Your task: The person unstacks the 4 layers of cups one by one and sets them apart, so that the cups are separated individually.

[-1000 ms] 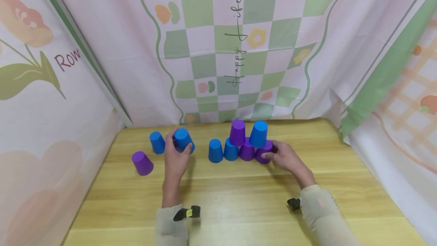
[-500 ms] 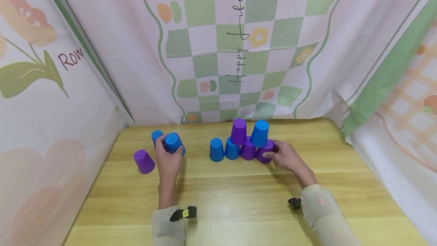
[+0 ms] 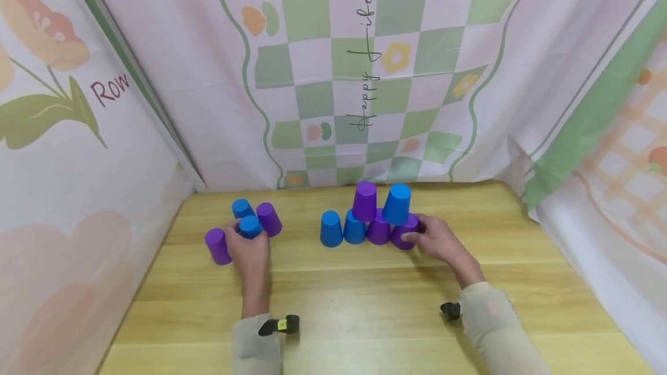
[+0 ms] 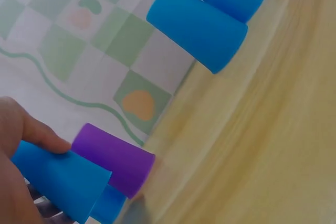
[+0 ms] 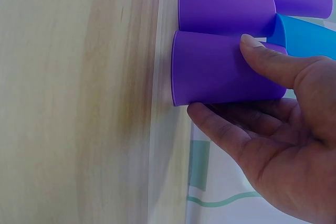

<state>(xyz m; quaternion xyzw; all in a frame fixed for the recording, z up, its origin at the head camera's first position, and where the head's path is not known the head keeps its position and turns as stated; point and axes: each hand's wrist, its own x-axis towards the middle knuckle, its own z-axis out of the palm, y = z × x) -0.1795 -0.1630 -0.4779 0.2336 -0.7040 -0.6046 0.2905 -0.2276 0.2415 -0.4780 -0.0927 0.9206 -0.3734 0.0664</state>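
My left hand (image 3: 251,256) grips an upside-down blue cup (image 3: 250,226), thumb on one side and fingers round the other. Close about it stand a second blue cup (image 3: 242,208), a purple cup (image 3: 269,220) and another purple cup (image 3: 217,246). On the right, my right hand (image 3: 436,241) holds the purple cup (image 5: 223,69) that ends a bottom row, its thumb on the front. That row also has a blue cup (image 3: 330,228), another blue cup (image 3: 355,227) and a purple cup (image 3: 378,227). Across its right part sit an upper purple cup (image 3: 365,201) and an upper blue cup (image 3: 397,204).
All cups stand mouth down on a wooden table (image 3: 339,311). A patterned cloth (image 3: 354,74) hangs just behind the cups, and cloth walls rise at both sides. Bare table lies between the left group and the row, and in front.
My left hand has carried the blue cup leftward and lower, in among the left-hand cups. A purple cup hidden before now shows beside it. The right hand stays at its cup.
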